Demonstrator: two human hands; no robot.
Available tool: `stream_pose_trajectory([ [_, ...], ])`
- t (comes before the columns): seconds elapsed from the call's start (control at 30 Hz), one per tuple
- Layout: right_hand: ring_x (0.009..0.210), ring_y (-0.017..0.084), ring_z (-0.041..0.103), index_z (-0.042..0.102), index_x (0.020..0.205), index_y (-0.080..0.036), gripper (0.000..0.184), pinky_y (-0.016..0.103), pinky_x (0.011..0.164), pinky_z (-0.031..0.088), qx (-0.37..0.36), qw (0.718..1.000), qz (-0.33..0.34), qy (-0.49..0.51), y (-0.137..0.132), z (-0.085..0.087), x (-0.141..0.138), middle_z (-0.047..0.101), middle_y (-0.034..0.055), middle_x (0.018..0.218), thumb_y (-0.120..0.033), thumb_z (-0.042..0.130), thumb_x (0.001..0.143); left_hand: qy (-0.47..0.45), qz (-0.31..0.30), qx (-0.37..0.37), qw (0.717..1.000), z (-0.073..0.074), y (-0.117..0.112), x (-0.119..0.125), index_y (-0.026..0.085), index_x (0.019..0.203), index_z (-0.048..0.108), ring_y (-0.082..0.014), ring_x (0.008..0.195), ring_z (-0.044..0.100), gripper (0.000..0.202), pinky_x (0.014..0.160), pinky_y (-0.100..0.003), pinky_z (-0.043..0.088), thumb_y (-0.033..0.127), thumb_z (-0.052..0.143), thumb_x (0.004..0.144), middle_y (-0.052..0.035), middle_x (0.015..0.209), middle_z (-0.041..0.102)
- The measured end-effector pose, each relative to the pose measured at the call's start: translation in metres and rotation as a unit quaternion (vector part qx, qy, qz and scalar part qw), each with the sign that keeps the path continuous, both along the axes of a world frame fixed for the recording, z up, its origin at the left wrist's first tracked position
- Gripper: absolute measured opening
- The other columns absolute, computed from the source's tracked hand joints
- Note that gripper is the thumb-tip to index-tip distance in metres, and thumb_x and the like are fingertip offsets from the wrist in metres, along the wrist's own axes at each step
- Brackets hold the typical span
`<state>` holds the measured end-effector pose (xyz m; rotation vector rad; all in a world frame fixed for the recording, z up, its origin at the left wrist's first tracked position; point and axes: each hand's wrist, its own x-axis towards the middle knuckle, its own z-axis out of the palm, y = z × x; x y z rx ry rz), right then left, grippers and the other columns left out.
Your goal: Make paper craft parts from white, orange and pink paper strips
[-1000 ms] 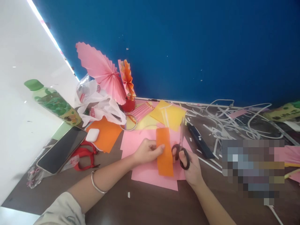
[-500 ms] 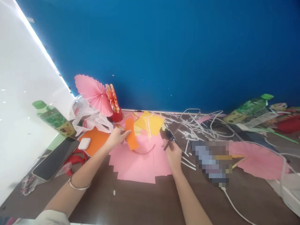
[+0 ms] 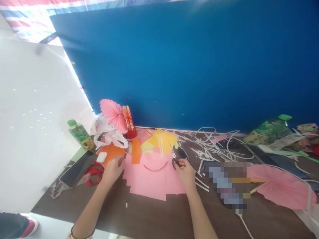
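My right hand [image 3: 185,173] grips a pair of scissors [image 3: 175,159] with dark handles, blades pointing away from me, over the right side of the pink sheets [image 3: 147,184]. My left hand [image 3: 113,171] is at the left edge of those sheets, beside a larger orange sheet [image 3: 112,151]. Its fingers are curled together, and what they hold, if anything, is hidden. An orange paper strip [image 3: 136,151] lies on the pink sheets, apart from the hand. A thin curved reddish strip [image 3: 156,169] lies between my hands. Yellow paper [image 3: 159,139] with white strips is behind.
At left are a phone [image 3: 78,168], red-handled scissors [image 3: 96,172], a white case [image 3: 101,157] and a bottle [image 3: 81,134]. Pink paper fans [image 3: 114,114] stand behind. White paper strips [image 3: 209,152], a cable and a pixelated device [image 3: 225,186] lie at right. A blue panel [image 3: 174,66] rises behind the table.
My left hand has let go of the orange strip, which now lies flat, and has moved left and nearer to me. My right hand still holds the scissors, now pointing forward. The view has shifted.
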<state>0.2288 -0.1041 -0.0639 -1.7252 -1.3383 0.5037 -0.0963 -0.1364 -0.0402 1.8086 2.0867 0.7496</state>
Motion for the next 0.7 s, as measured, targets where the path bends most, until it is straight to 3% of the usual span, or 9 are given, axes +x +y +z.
stream_pose_trajectory([
  [0.13,0.053,0.017,0.059,0.058,0.079,-0.016,0.036,0.03,0.058,0.045,0.019,1.0,-0.003,-0.019,0.0,0.0,0.002,0.067,0.0097,0.074,-0.05,0.054,0.068,0.073,0.051,0.039,0.995,-0.008,-0.011,-0.03,0.014,0.094,0.061,-0.0209,0.082,0.062,0.026,0.069,-0.03,0.048,0.026,0.042,0.082,-0.0102,0.094,0.065],
  [0.2,0.056,0.018,0.059,0.058,0.078,-0.016,0.035,0.031,0.06,0.045,0.035,0.999,0.004,-0.031,0.0,0.0,0.004,0.066,0.0095,0.073,-0.05,0.053,0.07,0.1,0.007,0.058,0.993,-0.01,-0.007,-0.038,0.014,0.092,0.063,-0.0207,0.083,0.061,0.026,0.074,-0.033,0.048,0.021,0.041,0.081,-0.0107,0.095,0.065],
  [0.3,0.059,0.018,0.057,0.059,0.076,-0.016,0.032,0.032,0.063,0.044,0.067,0.996,0.012,-0.051,-0.001,-0.002,0.005,0.064,0.01,0.076,-0.047,0.048,0.074,0.112,-0.073,0.066,0.989,-0.01,0.008,-0.034,0.018,0.099,0.063,-0.0197,0.1,0.056,0.029,0.091,-0.033,0.043,0.014,0.044,0.078,-0.0072,0.106,0.063],
  [0.37,0.059,0.018,0.055,0.058,0.076,-0.016,0.03,0.033,0.064,0.043,0.09,0.994,0.015,-0.065,-0.002,-0.004,0.003,0.062,0.0096,0.078,-0.044,0.046,0.077,0.129,-0.127,0.08,0.98,-0.008,0.024,-0.025,0.017,0.113,0.057,-0.0238,0.111,0.049,0.037,0.094,-0.039,0.04,0.012,0.042,0.08,-0.0106,0.119,0.056],
  [0.43,0.059,0.017,0.053,0.058,0.077,-0.017,0.027,0.032,0.063,0.043,0.111,0.99,0.026,-0.08,-0.004,-0.006,-0.001,0.06,0.0081,0.077,-0.041,0.045,0.079,0.13,-0.181,0.081,0.972,-0.005,0.04,-0.018,0.014,0.116,0.055,-0.0259,0.119,0.042,0.037,0.099,-0.043,0.035,0.011,0.039,0.083,-0.0146,0.126,0.05],
  [0.57,0.07,0.018,0.056,0.058,0.081,-0.017,0.022,0.031,0.065,0.046,0.154,0.979,0.085,-0.101,-0.009,-0.011,-0.014,0.06,0.0074,0.081,-0.034,0.044,0.083,0.108,-0.235,0.059,0.964,0.003,0.058,-0.017,0.015,0.094,0.063,-0.0229,0.117,0.044,0.024,0.098,-0.039,0.036,0.011,0.043,0.081,-0.0116,0.116,0.058],
  [0.7,0.084,0.021,0.058,0.059,0.083,-0.019,0.018,0.036,0.079,0.046,0.19,0.962,0.155,-0.123,-0.013,-0.015,-0.028,0.062,0.0077,0.084,-0.028,0.044,0.083,0.066,-0.246,0.055,0.965,0.012,0.045,-0.019,0.016,0.084,0.063,-0.0212,0.1,0.055,0.018,0.091,-0.035,0.041,0.022,0.046,0.084,-0.009,0.093,0.065],
])
